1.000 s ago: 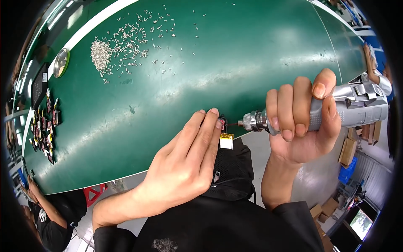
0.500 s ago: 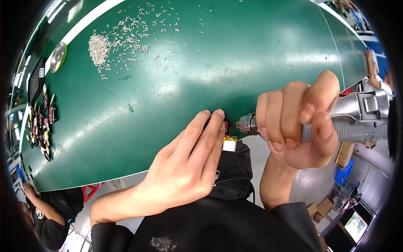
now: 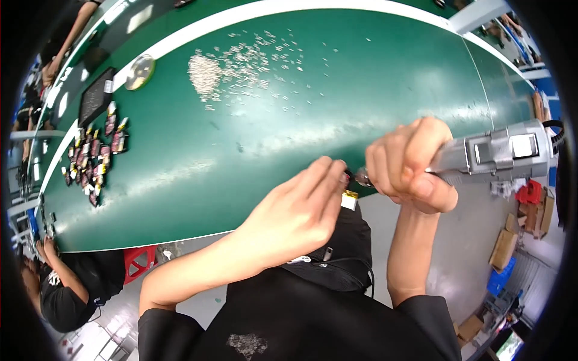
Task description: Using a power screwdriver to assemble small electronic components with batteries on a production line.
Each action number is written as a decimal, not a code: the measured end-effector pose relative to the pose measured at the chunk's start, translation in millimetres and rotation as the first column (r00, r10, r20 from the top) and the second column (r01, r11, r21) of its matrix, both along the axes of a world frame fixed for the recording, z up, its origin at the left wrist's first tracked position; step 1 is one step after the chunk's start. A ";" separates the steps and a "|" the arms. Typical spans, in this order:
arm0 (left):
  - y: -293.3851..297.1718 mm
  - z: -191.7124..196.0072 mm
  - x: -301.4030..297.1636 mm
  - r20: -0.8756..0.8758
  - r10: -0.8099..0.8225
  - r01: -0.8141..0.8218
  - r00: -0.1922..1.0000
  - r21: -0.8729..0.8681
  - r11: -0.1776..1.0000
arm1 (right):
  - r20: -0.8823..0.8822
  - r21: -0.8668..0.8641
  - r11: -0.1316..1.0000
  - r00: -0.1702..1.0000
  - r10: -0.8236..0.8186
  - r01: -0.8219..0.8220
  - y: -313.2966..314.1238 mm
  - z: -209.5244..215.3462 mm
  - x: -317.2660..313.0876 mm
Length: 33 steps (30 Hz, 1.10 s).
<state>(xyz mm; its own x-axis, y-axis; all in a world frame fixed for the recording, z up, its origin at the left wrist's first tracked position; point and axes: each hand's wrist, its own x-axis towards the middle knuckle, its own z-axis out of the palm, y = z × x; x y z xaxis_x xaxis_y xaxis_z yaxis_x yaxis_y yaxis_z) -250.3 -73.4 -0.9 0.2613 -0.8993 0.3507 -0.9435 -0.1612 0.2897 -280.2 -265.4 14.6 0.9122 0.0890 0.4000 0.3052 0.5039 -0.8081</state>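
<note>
At the near edge of the green tabletop (image 3: 253,150), the left hand (image 3: 295,213) presses a small yellow-and-white part (image 3: 349,199) under flat fingers, its grip closed on it. The right hand (image 3: 409,168) is wrapped tight around a grey power screwdriver (image 3: 494,153), tip right at the part. Loose screws (image 3: 241,66) lie scattered far back.

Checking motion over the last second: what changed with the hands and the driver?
The right hand slid left along the grey electric screwdriver, so more of its body shows; grip kept. Left hand stays pressed on the small yellow-edged part at the green table's edge.
</note>
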 end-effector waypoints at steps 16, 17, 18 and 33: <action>244.1 16.4 100.6 0.236 0.920 -0.938 0.313 -0.074 0.338 | -0.177 0.536 0.806 0.967 -0.182 0.250 -12.3 -30.5 -22.0; 244.4 16.2 103.5 0.339 0.893 -0.944 0.296 -0.042 0.328 | -0.201 0.549 0.790 0.960 -0.194 0.274 -7.9 -31.2 -21.5; 239.4 12.7 103.5 0.363 0.886 -0.939 0.288 -0.074 0.336 | -0.225 0.545 0.787 0.955 -0.196 0.290 -5.2 -33.4 -22.1; 76.9 -1.6 155.5 0.153 0.571 -0.571 0.806 -0.053 0.820 | -0.300 0.615 0.723 0.941 -0.154 0.314 -2.3 -41.8 -30.9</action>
